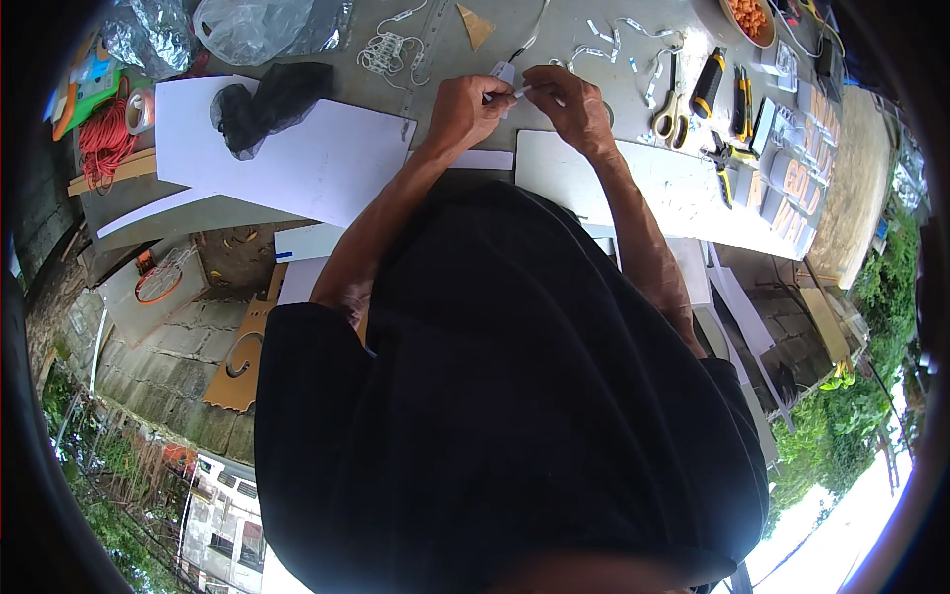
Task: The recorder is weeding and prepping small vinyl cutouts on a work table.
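my l. hand point(465, 109) & r. hand point(579, 113), equally near, pinch sm. wht. piece point(522, 91) btwn. them; axis approx. 8-to-2 o'clock.

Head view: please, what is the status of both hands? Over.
Left hand, right hand: fingertips at small white piece. Scissors: right of both hands, untouched.

Grey table point(447, 54): brown scrap point(476, 28) at 12 o'clock; white string point(392, 54), clear bag point(247, 28) at 11; white sheet point(341, 163) at 10; scissors point(674, 97) between 1 and 2.
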A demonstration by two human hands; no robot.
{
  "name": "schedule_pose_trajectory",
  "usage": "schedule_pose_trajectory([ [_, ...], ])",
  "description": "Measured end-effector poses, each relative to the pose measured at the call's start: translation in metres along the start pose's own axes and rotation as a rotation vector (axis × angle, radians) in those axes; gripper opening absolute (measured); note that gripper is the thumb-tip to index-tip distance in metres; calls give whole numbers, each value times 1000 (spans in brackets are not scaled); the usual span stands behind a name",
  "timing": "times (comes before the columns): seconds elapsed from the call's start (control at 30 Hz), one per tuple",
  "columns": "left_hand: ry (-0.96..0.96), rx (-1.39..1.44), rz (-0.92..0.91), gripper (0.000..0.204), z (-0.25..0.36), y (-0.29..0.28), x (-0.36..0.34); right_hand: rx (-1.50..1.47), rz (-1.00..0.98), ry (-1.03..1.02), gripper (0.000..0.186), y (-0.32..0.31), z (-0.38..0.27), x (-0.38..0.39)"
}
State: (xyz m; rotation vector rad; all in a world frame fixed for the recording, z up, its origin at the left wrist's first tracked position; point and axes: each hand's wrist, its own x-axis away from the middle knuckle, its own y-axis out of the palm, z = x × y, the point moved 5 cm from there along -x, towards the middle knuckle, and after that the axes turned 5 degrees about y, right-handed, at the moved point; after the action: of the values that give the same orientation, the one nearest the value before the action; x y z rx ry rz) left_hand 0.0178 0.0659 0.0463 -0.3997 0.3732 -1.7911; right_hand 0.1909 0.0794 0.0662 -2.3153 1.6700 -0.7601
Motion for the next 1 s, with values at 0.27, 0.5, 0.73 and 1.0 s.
schedule_pose_trajectory([
  [0.27, 114, -129, 19, 14, -7, 2, 3, 618, 160, -556, 20, 6, -27, 10],
  [0.5, 136, -10, 25, 5, -10, 4, 3, 730, -8, -568, 12, 13, -21, 3],
  [0.73, 94, 2, -2, 10, -13, 7, 7, 289, -104, -315, 7, 11, -8, -6],
  [1.0, 80, 66, 6, 10, -14, 2, 7, 340, 204, -166, 14, -16, 3, -9],
])
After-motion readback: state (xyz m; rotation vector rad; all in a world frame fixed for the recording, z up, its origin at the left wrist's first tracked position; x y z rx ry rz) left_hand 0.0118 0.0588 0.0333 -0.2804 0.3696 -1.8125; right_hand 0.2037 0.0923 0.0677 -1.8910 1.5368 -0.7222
